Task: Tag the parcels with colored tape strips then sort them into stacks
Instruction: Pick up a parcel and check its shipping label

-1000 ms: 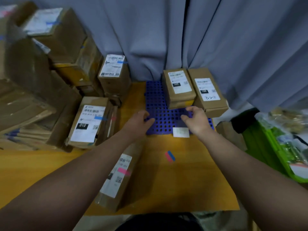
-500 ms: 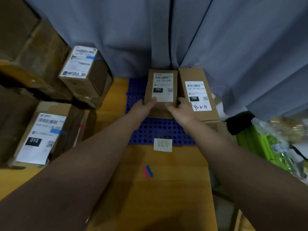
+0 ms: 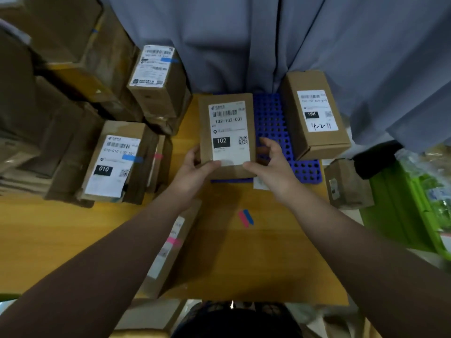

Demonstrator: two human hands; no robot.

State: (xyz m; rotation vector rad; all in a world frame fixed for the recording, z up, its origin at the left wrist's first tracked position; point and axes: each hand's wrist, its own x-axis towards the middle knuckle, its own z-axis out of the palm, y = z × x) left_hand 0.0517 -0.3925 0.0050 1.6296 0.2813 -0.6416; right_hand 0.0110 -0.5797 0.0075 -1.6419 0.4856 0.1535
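My left hand (image 3: 195,167) and my right hand (image 3: 271,162) grip the near corners of a brown parcel labelled 102 (image 3: 227,132), thumbs on top, holding it above the blue perforated mat (image 3: 271,118). The parcel marked 15H (image 3: 314,113) rests on the mat's right side. A pink tape strip (image 3: 243,218) and a blue tape strip (image 3: 249,216) lie side by side on the wooden table (image 3: 256,264). A long parcel with a pink tag (image 3: 168,250) lies under my left forearm.
Parcels with blue tags, one marked 010 (image 3: 114,162) and one behind it (image 3: 156,76), stand at the left among larger brown cartons (image 3: 61,45). A small box (image 3: 346,184) and a green crate (image 3: 410,206) sit to the right. A grey curtain (image 3: 268,32) hangs behind.
Both hands went from the mat to parcel 102, took hold of it and lifted it toward me and to the left, away from parcel 15H.
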